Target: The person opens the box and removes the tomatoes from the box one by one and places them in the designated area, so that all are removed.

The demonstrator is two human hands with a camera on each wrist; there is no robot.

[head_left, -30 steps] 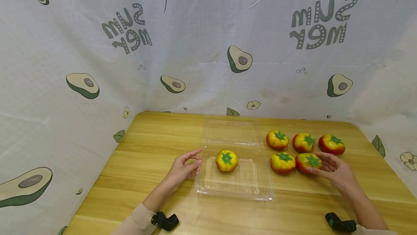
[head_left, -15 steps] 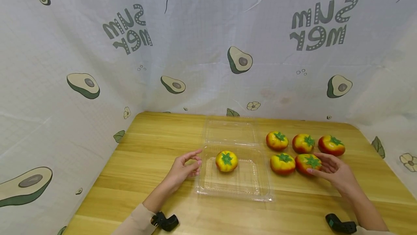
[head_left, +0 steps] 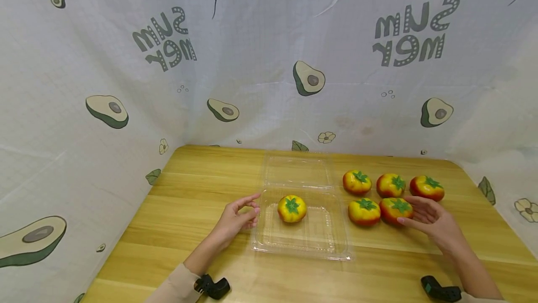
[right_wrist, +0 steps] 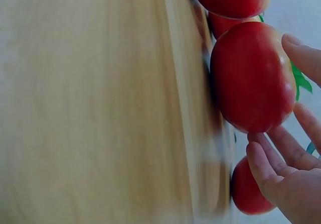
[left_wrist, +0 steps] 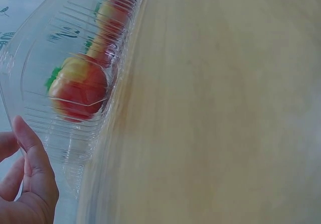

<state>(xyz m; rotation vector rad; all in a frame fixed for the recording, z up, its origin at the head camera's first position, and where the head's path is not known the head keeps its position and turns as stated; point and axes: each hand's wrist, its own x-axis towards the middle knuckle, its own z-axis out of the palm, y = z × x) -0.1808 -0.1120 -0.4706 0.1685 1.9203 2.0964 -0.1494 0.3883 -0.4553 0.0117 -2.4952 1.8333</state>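
Note:
In the head view, a clear plastic clamshell box (head_left: pixel 302 247) lies with its lid laid back. One yellow-and-red toy persimmon (head_left: pixel 292 208) with a green leaf top sits inside it. My left hand (head_left: pixel 235 216) is at the box's left side; in the left wrist view, its thumb and fingers pinch the rim (left_wrist: pixel 10 96). On the right, my right hand (head_left: pixel 435 223) grips another persimmon (head_left: pixel 395 211), the right one of the front pair. The right wrist view shows thumb and fingertips around this persimmon (right_wrist: pixel 253 78), whose red side faces the camera.
Left of the gripped fruit sits another persimmon (head_left: pixel 364 212), close beside it. Behind them stand persimmons in a row: left (head_left: pixel 357 182), middle (head_left: pixel 390 185) and right (head_left: pixel 427 187). A printed cloth (head_left: pixel 260 60) hangs behind the wooden table (head_left: pixel 201 167).
The persimmon at my right hand has shifted very slightly left and tilted a little between thumb and fingers. My left hand stays at the box's rim.

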